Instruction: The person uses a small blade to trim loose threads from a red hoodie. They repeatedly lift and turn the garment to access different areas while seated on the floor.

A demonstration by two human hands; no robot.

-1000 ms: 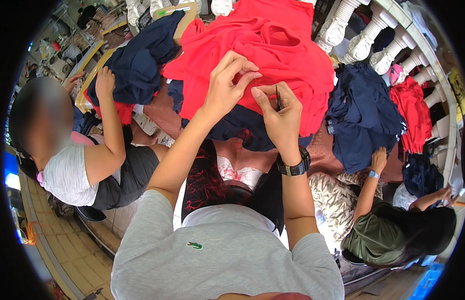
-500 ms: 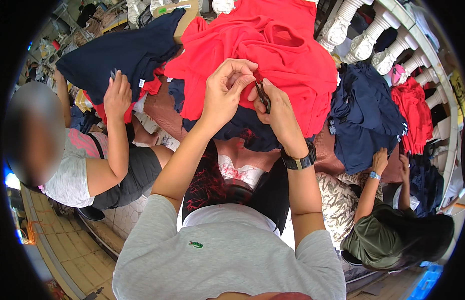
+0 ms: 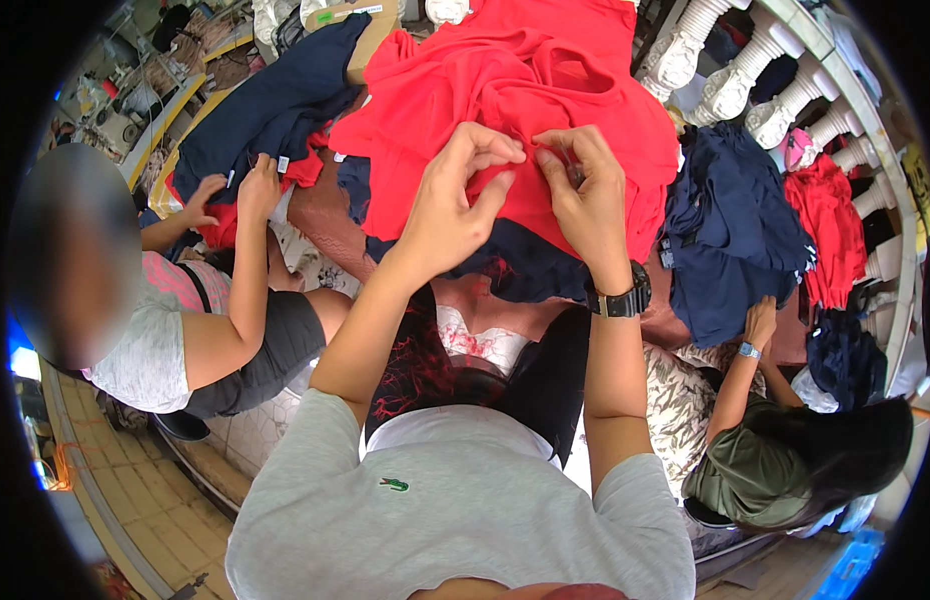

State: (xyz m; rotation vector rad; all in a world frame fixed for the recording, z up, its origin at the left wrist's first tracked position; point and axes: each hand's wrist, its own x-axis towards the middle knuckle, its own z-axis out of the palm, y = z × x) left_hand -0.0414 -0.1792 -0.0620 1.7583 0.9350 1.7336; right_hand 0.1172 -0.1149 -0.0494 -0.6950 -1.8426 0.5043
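Observation:
A red knit garment (image 3: 465, 100) lies heaped in front of me, with a neck opening on its far right side. My left hand (image 3: 460, 195) is over its near part, thumb and curled fingers apart, nothing visible between them. Close by on the right, my right hand (image 3: 590, 185) is closed, thumb and forefinger together at the red cloth. Only a small bit of the thread snips (image 3: 578, 174) shows inside its fingers; the rest is hidden by the hand. Dark navy cloth (image 3: 505, 262) sticks out beneath the red garment, on my side.
At left, a co-worker's hands (image 3: 255, 188) are on a navy garment (image 3: 270, 105). Another co-worker (image 3: 785, 450) sits at right, a hand on a navy pile (image 3: 735, 230). Beyond lies a red bundle (image 3: 825, 230). White balusters (image 3: 720, 95) line the far right. Red thread bits cover my lap.
My hands have moved slightly apart, and my left fingers have spread from a pinch. The snips, plainly visible before, are now mostly hidden. The left co-worker has lowered and shifted the navy garment.

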